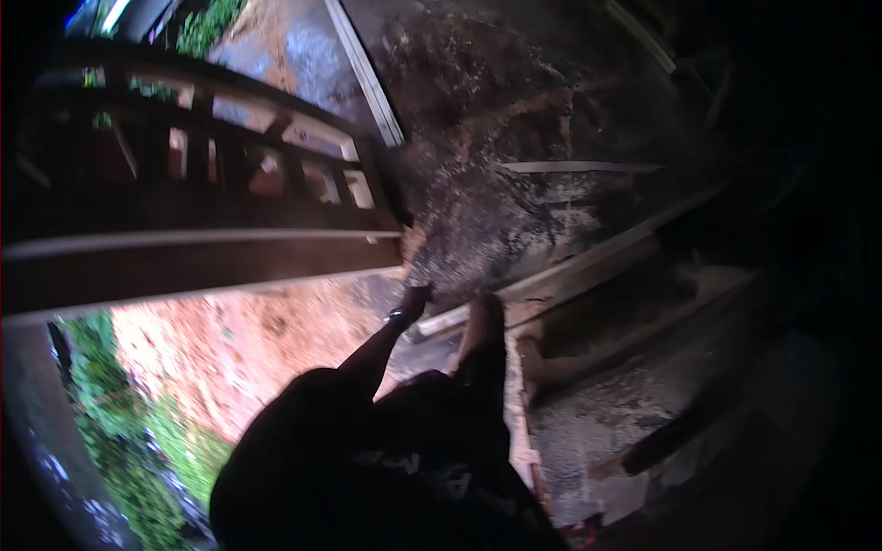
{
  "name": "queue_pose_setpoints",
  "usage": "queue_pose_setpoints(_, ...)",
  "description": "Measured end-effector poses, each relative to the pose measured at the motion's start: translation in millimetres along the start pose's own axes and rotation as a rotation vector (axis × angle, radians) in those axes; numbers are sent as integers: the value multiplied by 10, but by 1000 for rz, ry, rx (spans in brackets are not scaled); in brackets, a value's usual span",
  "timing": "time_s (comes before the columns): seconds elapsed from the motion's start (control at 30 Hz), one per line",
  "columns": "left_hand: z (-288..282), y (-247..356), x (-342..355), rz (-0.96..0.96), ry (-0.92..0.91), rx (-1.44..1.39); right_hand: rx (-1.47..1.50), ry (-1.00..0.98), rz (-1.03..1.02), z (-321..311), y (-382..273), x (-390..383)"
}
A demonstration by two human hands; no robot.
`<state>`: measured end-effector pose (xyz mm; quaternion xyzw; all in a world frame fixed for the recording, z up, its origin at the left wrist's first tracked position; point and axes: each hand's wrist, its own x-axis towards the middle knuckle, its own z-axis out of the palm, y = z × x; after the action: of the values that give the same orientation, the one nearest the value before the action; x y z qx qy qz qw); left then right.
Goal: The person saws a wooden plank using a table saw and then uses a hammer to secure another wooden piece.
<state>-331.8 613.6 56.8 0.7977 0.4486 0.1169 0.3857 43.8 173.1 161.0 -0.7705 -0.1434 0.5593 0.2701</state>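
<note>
My left hand (pixel 416 299), with a light band at its wrist, reaches forward over the dark, stained floor. It is close to the near end of a long pale wooden beam (pixel 570 273). The fingers are too dark and blurred to make out. My right forearm (pixel 481 329) stretches forward beside it and crosses in front of the beam. Its far end, where my right hand (pixel 487 303) lies, is in shadow, so its fingers and any touch on the beam cannot be told.
A wooden framework with slats (pixel 211 207) stands at the left. A pale plank (pixel 363 73) lies beyond it, and a thin strip (pixel 579 167) lies on the stained floor. Another timber frame (pixel 634 335) is at the right. Reddish earth (pixel 266 335) and green plants (pixel 119 432) are at the lower left.
</note>
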Motion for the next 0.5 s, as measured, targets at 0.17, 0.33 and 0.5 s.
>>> queue_pose_setpoints(0.17, -2020, -1167, -272, -923, 185, -360, -531, 51, -757, -69, -907, 1460)
queue_pose_setpoints(0.33, -2627, -673, -44, -1149, -96, -222, 573, 304, -247, -453, -2412, 2901)
queue_pose_setpoints(0.5, -2354, 324, 1263, -1316, -45, -105, -294, 356, -485, -236, -5104, 3604)
